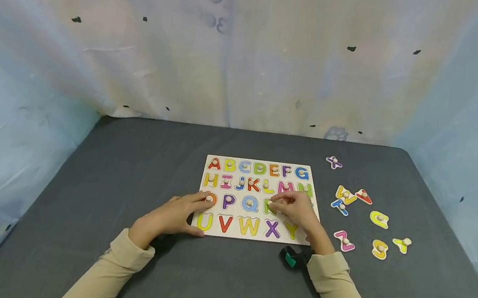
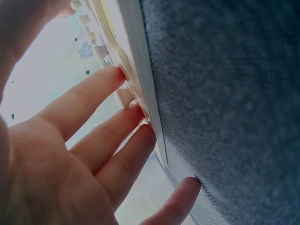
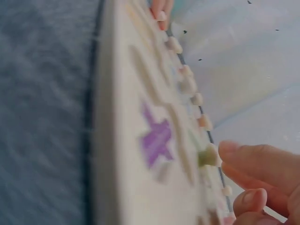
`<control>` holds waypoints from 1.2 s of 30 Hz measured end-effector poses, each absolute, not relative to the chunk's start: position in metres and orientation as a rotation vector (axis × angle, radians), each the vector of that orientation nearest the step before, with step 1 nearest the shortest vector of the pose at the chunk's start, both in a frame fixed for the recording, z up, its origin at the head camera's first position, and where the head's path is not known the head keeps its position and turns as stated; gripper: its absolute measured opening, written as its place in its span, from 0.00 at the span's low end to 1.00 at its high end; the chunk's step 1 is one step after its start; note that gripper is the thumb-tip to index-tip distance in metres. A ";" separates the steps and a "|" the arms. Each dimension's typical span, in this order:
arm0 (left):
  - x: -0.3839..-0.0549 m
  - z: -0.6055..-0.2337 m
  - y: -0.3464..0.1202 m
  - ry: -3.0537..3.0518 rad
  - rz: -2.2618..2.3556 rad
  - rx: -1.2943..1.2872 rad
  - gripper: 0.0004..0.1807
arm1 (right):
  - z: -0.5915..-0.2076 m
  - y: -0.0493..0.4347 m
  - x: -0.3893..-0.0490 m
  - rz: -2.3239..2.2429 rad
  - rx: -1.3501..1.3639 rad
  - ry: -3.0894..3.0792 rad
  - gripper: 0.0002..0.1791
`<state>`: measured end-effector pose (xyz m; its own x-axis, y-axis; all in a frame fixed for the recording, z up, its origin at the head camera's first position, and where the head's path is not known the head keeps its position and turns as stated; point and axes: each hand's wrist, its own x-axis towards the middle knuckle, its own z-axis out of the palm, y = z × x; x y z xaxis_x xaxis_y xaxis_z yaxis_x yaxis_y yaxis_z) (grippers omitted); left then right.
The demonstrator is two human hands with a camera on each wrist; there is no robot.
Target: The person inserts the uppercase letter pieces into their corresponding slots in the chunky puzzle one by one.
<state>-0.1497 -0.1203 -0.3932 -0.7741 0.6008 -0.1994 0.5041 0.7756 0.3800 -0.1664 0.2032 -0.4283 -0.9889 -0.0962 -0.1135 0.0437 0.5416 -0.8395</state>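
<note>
A white alphabet puzzle board [image 1: 233, 224] lies on the dark cloth, its upper rows holding coloured letters with small knobs. My left hand [image 1: 176, 214] rests along the board's left edge with fingers extended near the orange O piece [image 1: 210, 199]; its thumb is at the near left corner. In the left wrist view the fingertips [image 2: 117, 74] touch the board's side and face. My right hand [image 1: 296, 209] pinches the knob of the green letter R [image 1: 266, 206] in the third row. The right wrist view shows fingertips [image 3: 229, 150] at that green piece's knob [image 3: 213, 154].
Right of the board lie loose letters, among them a purple X [image 1: 334, 162], yellow W [image 1: 346, 195], blue T [image 1: 339, 206], pink Z [image 1: 344, 241] and yellow S [image 1: 380, 249]. A black device with a green patch [image 1: 290, 260] sits under the right wrist. Pale sheets [image 1: 276, 73] surround the table.
</note>
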 end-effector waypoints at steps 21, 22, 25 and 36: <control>-0.153 -0.396 -0.116 2.663 0.440 0.885 0.43 | -0.386 0.301 -0.137 -1.370 -0.187 2.710 0.14; -0.153 -0.396 -0.116 2.663 0.440 0.884 0.43 | -0.386 0.309 -0.135 -1.351 -0.219 2.714 0.14; -0.154 -0.396 -0.115 2.662 0.442 0.884 0.43 | -0.386 0.331 -0.127 -1.299 -0.252 2.697 0.15; -0.154 -0.395 -0.116 2.657 0.449 0.885 0.43 | -0.391 0.410 -0.100 -1.304 -0.360 2.548 0.12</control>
